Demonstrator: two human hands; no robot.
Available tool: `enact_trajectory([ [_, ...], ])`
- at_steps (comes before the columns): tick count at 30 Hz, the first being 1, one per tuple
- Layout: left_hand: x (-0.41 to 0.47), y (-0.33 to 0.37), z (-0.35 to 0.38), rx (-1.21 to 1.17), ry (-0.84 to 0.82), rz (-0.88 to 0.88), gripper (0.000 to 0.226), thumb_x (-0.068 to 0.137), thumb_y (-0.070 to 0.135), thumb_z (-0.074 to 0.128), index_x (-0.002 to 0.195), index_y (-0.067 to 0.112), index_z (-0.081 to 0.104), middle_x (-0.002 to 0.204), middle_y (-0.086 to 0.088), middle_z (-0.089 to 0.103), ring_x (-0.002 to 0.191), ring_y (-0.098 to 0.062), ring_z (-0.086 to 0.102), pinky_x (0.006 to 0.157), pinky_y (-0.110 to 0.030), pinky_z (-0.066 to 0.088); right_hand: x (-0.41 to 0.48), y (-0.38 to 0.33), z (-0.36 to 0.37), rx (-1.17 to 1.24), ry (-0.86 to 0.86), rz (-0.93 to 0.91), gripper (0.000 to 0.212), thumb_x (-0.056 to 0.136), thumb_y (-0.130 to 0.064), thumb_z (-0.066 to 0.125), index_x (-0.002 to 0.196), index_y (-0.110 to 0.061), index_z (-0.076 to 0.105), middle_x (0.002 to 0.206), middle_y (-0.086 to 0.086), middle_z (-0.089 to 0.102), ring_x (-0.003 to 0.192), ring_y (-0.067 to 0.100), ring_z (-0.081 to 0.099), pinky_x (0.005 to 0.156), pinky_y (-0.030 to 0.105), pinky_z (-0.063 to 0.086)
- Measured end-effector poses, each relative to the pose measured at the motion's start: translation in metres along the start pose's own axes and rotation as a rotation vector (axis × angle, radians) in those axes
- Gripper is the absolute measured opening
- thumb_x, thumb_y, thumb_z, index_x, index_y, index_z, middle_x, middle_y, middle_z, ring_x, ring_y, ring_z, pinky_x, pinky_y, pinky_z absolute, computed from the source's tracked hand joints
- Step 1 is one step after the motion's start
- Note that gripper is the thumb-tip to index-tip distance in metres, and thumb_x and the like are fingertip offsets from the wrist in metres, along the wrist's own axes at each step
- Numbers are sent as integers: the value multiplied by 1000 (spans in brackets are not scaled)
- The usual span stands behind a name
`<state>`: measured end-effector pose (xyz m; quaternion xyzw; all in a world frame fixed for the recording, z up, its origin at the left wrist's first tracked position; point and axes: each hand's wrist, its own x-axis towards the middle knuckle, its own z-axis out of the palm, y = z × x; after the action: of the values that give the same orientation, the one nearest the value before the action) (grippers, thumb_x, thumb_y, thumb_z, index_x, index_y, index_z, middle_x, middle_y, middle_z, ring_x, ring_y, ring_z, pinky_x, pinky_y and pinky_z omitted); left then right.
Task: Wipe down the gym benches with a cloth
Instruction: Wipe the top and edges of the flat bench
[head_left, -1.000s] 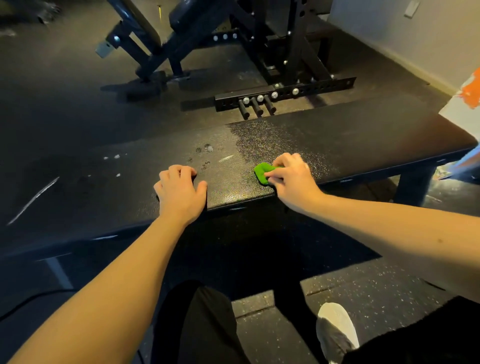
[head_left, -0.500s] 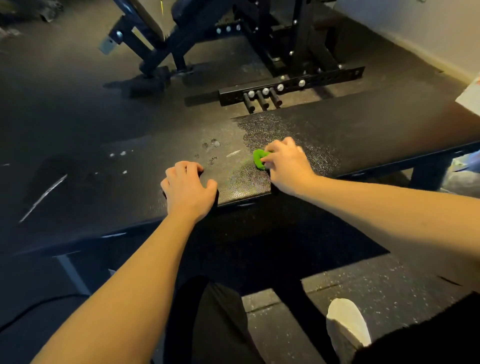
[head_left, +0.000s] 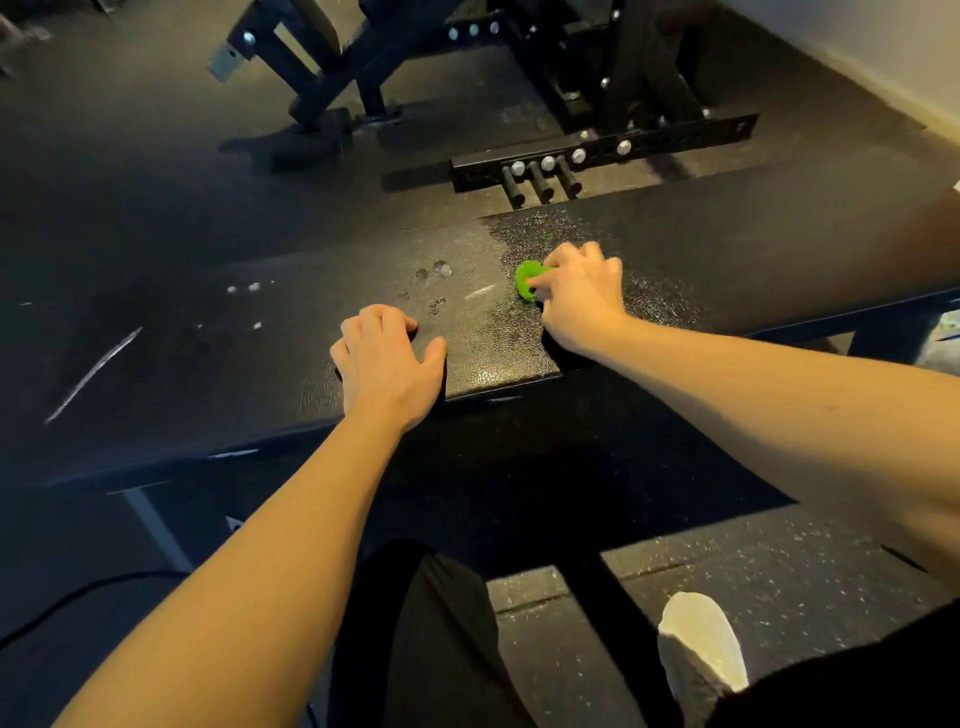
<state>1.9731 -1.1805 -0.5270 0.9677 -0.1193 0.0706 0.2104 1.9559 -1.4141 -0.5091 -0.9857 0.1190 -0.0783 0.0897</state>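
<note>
Head view: a long black gym bench (head_left: 753, 244) runs across the scene from left to right, its textured pad taking up the middle of the picture. The right hand (head_left: 582, 299) lies on the pad right of centre. Its fingers are curled round a small bunched green cloth (head_left: 527, 278), pinching it and holding it down on the bench surface. Only the left end of the cloth shows past the fingertips. The pad around and right of the cloth has a wet-looking sheen; left of it are pale smudges (head_left: 441, 270) and a few white specks (head_left: 244, 287), and farther left a long light streak (head_left: 93, 374).

The left hand (head_left: 387, 364) rests on the pad by the near edge, a little left of the cloth and apart from it. Its fingers are bent under, its thumb is spread to the right, and it holds nothing.

Beyond the bench, black rack frames (head_left: 613, 150) with silver bolts and three short pegs (head_left: 540, 184) stand on the dark floor (head_left: 130, 182). Near the bottom, a dark trouser leg (head_left: 431, 639) and a white shoe (head_left: 698, 644) show on speckled rubber flooring.
</note>
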Motion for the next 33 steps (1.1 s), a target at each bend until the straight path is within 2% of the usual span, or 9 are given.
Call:
enact_trajectory([
  [3,1,0,2,8,11,0,34,98,51,52,113,21,59,126,-2,51,120,-27,42,103,-49,34,3,-19,7,29,35,113,32,92,-15,65,122,-26,69,139,0,47,125,29,38,102,44,35],
  [9,1,0,4,5,26,-9,30,97,48,56,114,23,58,126,0,51,119,-24,42,103,-47,34,-5,-35,13,39,-74,-289,33,99,-22,62,129,-34,68,144,-13,53,125,21,37,100,41,31],
  [12,0,0,4,-9,38,0,28,97,46,56,111,22,56,123,0,51,117,-24,42,103,-46,33,23,-15,3,-74,-59,-126,31,96,-22,66,124,-35,71,140,-6,54,125,25,39,97,42,34],
  [15,-1,0,6,-5,51,8,27,96,45,56,110,22,56,122,0,51,116,-24,42,103,-46,32,34,-22,3,11,18,99,25,93,-15,68,117,-22,70,136,0,46,126,28,38,98,39,35],
  [18,-1,0,7,7,60,7,27,96,46,56,110,23,56,123,1,51,116,-23,42,102,-46,33,13,-54,7,55,-18,-53,17,97,-13,64,114,-15,67,135,1,43,126,26,35,107,42,33],
  [21,-1,0,6,23,60,11,28,97,46,56,112,23,56,124,1,51,116,-23,42,102,-46,34,4,-60,13,95,-59,-282,20,99,-19,63,116,-23,73,130,-5,47,123,21,35,105,41,33],
  [25,-1,-2,5,11,58,18,27,97,46,55,111,23,56,124,1,52,116,-22,42,102,-45,34,42,-29,8,19,-68,-147,25,97,-22,65,118,-31,73,126,-2,52,122,24,39,99,41,34],
  [29,-1,-1,6,15,63,11,27,97,46,55,111,23,56,123,1,52,115,-22,43,101,-45,34,53,-36,7,88,5,68,19,95,-12,64,111,-16,73,131,6,48,125,31,39,105,43,35],
  [33,-1,0,6,17,60,7,27,97,45,56,111,23,56,124,1,52,115,-22,42,101,-45,34,20,-54,15,168,-34,-184,22,99,-17,62,118,-21,71,127,-1,46,119,23,37,101,39,33],
])
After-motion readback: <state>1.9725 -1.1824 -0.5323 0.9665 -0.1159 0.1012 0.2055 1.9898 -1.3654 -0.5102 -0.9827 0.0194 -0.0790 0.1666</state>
